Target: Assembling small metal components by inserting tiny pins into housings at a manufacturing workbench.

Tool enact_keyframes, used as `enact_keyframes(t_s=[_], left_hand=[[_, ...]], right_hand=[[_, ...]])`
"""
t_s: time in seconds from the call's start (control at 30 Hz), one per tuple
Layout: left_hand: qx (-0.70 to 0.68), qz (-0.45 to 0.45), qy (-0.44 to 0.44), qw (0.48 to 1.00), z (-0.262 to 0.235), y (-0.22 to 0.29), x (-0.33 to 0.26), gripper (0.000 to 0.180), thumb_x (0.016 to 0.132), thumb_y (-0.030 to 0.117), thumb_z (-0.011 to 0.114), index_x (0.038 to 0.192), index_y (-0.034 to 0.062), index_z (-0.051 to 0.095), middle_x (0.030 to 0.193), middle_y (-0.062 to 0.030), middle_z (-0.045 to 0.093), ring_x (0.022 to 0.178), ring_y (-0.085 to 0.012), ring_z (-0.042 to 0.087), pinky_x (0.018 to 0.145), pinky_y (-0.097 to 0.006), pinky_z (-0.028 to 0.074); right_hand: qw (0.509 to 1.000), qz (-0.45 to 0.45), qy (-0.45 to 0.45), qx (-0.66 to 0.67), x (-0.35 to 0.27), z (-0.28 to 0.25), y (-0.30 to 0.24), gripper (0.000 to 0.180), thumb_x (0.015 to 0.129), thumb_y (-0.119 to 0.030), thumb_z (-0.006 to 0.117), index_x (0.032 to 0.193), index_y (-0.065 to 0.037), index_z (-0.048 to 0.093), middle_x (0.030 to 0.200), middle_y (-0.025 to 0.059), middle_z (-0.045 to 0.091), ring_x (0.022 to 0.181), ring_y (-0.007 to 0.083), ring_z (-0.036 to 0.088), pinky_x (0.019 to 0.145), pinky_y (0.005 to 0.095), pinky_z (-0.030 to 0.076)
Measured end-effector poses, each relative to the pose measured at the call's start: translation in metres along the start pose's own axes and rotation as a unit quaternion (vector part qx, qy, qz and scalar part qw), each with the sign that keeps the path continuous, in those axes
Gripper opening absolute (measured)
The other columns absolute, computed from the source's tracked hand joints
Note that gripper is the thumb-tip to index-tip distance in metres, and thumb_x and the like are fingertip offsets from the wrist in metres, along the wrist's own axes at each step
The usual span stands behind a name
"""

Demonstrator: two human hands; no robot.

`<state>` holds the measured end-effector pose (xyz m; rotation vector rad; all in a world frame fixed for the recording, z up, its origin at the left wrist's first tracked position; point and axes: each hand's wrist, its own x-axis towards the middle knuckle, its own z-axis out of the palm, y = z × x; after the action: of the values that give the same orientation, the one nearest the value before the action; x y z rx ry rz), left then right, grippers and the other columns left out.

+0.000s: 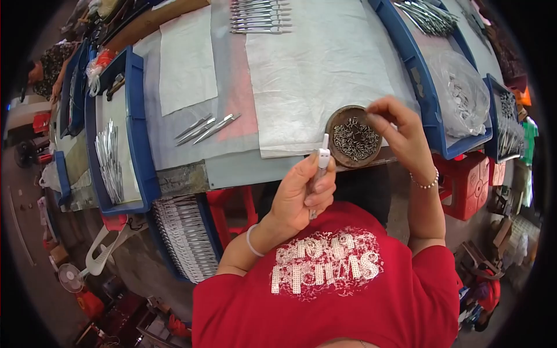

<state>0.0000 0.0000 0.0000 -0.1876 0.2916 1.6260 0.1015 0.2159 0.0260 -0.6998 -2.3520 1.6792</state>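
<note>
My left hand [304, 188] is closed around a slim silver metal piece [324, 154], held upright at the table's near edge. Its squared head shows two small dark holes, and a narrow tip points up; the fingers hide most of the lower part. Right beside it stands a round brown bowl [339, 158] full of small metal pins or screws [355, 139]. My right hand [401, 130] is over the bowl's right rim with thumb and fingertips pinched together. Whatever those fingertips hold is too small to make out.
Slim silver pieces [209, 129] lie left on the table; others form a row [261, 17] at the far side. Blue trays with metal parts flank me: one left [139, 116], one right [415, 75] holding a plastic bag [458, 98]. A red stool [467, 185] stands right.
</note>
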Motion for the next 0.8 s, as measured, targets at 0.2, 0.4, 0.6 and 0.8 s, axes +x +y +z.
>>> enact_keyframes(t_s=[0.2, 0.4, 0.6, 0.8], left_hand=[[0.006, 0.009, 0.014, 1.000, -0.002, 0.001, 0.002, 0.033, 0.099, 0.037, 0.044, 0.103, 0.0047, 0.053, 0.067, 0.0023, 0.045, 0.044, -0.0035, 0.033, 0.040, -0.019, 0.027], [0.013, 0.012, 0.000, 1.000, -0.002, 0.000, 0.000, 0.032, 0.100, 0.033, 0.042, 0.107, 0.0036, 0.051, 0.068, 0.0017, 0.044, 0.045, -0.0036, 0.033, 0.041, -0.019, 0.027], [0.035, 0.013, 0.025, 0.999, -0.003, -0.002, -0.001, 0.033, 0.099, 0.037, 0.045, 0.101, 0.0045, 0.053, 0.067, 0.0023, 0.046, 0.043, -0.0034, 0.034, 0.038, -0.019, 0.028], [0.036, 0.012, 0.020, 0.999, -0.002, -0.005, 0.004, 0.027, 0.099, 0.033, 0.046, 0.100, 0.0067, 0.052, 0.068, 0.0017, 0.047, 0.044, -0.0036, 0.035, 0.038, -0.019, 0.028]], right_hand=[[0.934, -0.120, -0.024, -0.334, -0.014, 0.005, 0.016, 0.021, 0.075, -0.002, 0.062, 0.095, -0.002, 0.056, 0.087, 0.0136, 0.053, 0.085, 0.0331, 0.054, 0.072, 0.0378, 0.044], [0.901, -0.132, -0.024, -0.412, -0.005, 0.014, 0.024, 0.011, 0.073, -0.002, 0.059, 0.078, -0.002, 0.050, 0.078, 0.0127, 0.051, 0.079, 0.0318, 0.054, 0.072, 0.0417, 0.044], [0.957, -0.124, 0.000, -0.262, -0.005, 0.012, 0.004, 0.008, 0.079, -0.001, 0.061, 0.085, 0.000, 0.055, 0.077, 0.0095, 0.056, 0.071, 0.0252, 0.057, 0.064, 0.0313, 0.045], [0.993, -0.116, -0.007, -0.031, -0.037, 0.037, -0.033, 0.010, 0.081, 0.004, 0.064, 0.088, 0.000, 0.058, 0.083, 0.0067, 0.061, 0.074, 0.0116, 0.059, 0.065, 0.0240, 0.047]])
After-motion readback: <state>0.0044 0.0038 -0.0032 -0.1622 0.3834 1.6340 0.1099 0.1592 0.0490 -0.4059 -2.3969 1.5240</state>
